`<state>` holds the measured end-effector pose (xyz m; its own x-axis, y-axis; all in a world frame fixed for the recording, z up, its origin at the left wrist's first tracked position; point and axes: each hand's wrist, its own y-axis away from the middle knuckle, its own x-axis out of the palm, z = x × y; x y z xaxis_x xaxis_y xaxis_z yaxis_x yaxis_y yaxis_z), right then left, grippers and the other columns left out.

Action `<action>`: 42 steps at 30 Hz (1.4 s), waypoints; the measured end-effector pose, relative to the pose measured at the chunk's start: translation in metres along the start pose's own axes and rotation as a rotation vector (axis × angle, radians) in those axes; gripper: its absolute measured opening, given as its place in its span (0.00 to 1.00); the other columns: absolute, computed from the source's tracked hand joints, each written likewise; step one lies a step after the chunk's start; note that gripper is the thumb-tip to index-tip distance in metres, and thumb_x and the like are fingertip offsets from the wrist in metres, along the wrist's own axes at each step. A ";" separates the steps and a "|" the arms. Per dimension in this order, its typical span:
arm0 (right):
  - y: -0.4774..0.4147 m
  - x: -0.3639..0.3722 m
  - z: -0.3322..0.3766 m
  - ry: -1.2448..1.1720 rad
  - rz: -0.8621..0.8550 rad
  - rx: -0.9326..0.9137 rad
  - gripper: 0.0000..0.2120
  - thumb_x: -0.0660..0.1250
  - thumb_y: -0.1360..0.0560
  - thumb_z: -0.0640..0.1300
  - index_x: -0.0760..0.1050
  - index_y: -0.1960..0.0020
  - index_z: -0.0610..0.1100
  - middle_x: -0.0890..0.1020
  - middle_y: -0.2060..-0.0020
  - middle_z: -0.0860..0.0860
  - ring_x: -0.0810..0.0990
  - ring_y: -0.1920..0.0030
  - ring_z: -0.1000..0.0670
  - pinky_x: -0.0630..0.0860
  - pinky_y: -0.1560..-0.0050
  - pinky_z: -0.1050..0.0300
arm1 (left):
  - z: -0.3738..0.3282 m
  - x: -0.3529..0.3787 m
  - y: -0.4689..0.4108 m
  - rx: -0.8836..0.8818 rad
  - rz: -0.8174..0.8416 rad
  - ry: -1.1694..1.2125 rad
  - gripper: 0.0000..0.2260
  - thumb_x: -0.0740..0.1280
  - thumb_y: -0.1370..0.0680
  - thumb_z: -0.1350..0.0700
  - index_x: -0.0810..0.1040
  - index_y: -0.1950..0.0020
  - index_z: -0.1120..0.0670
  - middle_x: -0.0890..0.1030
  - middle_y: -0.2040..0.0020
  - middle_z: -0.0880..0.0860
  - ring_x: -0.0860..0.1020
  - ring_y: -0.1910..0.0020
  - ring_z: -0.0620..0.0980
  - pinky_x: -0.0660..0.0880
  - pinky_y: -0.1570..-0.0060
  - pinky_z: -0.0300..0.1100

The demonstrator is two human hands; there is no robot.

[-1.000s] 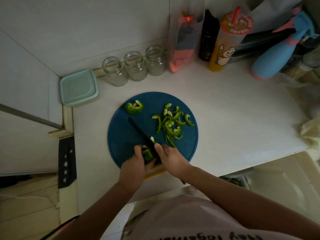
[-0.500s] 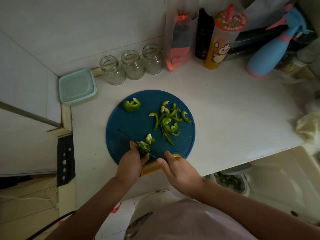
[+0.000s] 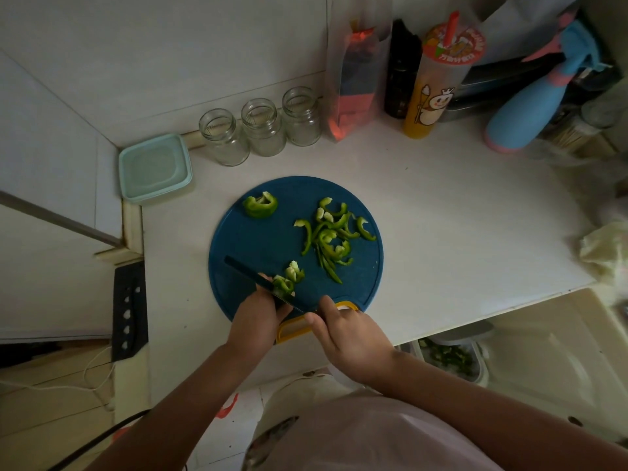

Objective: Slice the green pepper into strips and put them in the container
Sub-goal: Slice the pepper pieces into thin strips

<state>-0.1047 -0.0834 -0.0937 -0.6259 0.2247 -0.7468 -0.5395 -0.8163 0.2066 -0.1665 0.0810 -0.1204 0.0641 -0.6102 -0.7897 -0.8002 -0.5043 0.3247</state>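
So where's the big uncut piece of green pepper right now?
In the head view the uncut piece lies on the far left part of the blue cutting board, apart from the pile of strips on its right.

the right hand hides the handle of the knife, and the counter cuts off the blurred container.

Dim light; white countertop w/ white wall behind; tan floor.
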 end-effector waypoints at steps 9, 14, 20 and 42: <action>0.001 -0.005 -0.002 -0.012 -0.009 0.033 0.25 0.40 0.22 0.63 0.65 0.48 0.44 0.77 0.64 0.45 0.75 0.64 0.43 0.67 0.65 0.50 | 0.003 0.001 -0.002 -0.042 0.033 -0.021 0.21 0.65 0.23 0.50 0.64 0.37 0.60 0.81 0.53 0.58 0.80 0.54 0.57 0.74 0.57 0.47; -0.002 -0.008 -0.003 -0.141 -0.024 0.096 0.21 0.43 0.23 0.63 0.63 0.54 0.46 0.70 0.71 0.51 0.72 0.68 0.45 0.70 0.63 0.45 | -0.001 -0.001 0.003 0.003 -0.004 0.003 0.20 0.66 0.24 0.47 0.64 0.41 0.57 0.80 0.56 0.56 0.80 0.56 0.56 0.73 0.61 0.44; -0.004 -0.009 -0.012 -0.185 0.013 0.158 0.21 0.44 0.24 0.63 0.63 0.55 0.47 0.69 0.72 0.52 0.73 0.68 0.46 0.71 0.61 0.44 | 0.006 -0.007 0.007 0.093 -0.015 0.020 0.22 0.65 0.24 0.47 0.68 0.36 0.57 0.72 0.44 0.55 0.76 0.49 0.55 0.70 0.55 0.41; 0.005 0.004 -0.006 -0.210 0.131 0.086 0.17 0.47 0.20 0.58 0.64 0.53 0.47 0.72 0.66 0.50 0.73 0.64 0.45 0.70 0.61 0.49 | 0.022 -0.008 0.023 0.131 -0.156 0.096 0.15 0.76 0.32 0.55 0.70 0.55 0.53 0.80 0.59 0.52 0.78 0.66 0.43 0.72 0.69 0.32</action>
<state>-0.1060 -0.0900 -0.0996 -0.7917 0.2329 -0.5647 -0.4865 -0.7996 0.3522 -0.1985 0.0875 -0.1178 0.2445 -0.5896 -0.7698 -0.8465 -0.5170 0.1272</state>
